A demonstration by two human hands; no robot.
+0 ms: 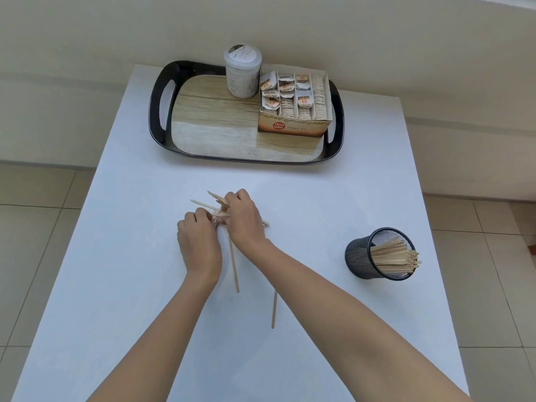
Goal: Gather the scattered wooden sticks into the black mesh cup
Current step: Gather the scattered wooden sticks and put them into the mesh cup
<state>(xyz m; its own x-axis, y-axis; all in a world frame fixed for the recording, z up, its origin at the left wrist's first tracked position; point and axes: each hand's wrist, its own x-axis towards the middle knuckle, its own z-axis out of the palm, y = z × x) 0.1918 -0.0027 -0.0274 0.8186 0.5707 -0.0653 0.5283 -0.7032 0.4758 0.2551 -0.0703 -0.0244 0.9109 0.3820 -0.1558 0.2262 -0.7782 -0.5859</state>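
Note:
Thin wooden sticks [203, 203] lie crossed in a small pile at the middle of the white table [121, 285]. My left hand [198, 242] and my right hand [245, 220] meet over the pile, fingers curled around several of the sticks. One stick [234, 268] lies between my wrists, pointing toward me. Another stick [274, 310] lies partly under my right forearm. The black mesh cup [359, 255] stands at the right, tilted toward me, with a bundle of sticks [394, 256] in it.
A black tray [158, 111] with a wood-pattern base sits at the far end of the table. It carries a white lidded jar [243, 71] and an open box of tea bags [294, 103]. Tiled floor surrounds the table.

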